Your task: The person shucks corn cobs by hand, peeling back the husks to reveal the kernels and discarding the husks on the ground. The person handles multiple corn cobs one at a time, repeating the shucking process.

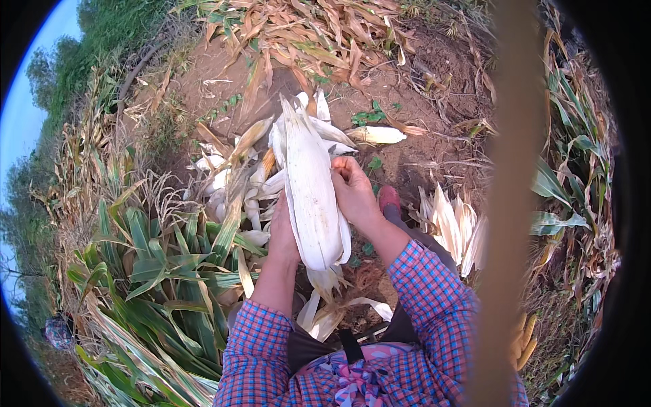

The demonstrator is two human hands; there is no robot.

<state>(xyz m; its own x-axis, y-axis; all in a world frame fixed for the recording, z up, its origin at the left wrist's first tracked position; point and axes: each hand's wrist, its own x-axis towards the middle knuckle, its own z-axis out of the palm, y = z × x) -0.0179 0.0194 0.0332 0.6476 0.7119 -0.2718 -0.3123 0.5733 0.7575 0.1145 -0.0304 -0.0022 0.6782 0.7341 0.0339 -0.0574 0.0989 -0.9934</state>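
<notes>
A broad, layered bundle of pale corn husks (313, 203) lies lengthwise between my hands, its pointed tips away from me. Whether a cob lies inside cannot be seen. My left hand (283, 229) holds its left side, with the fingers mostly hidden under the husks. On the opposite side, my right hand (353, 189) has thumb and fingers bent together at the husk edge. Beyond the bundle, several pale corn ears and loose husks (216, 178) are heaped on the soil. A husked-looking pale ear (377, 135) lies apart to the right of the heap.
Cut green corn stalks (168, 274) are piled at my left. Loose pale husks (455, 224) lie right of my red shoe (388, 197). A blurred brown pole-like strip (513, 203) crosses the right side. Bare yellow cobs (524, 341) lie behind it. Dry leaves (315, 35) cover the ground ahead.
</notes>
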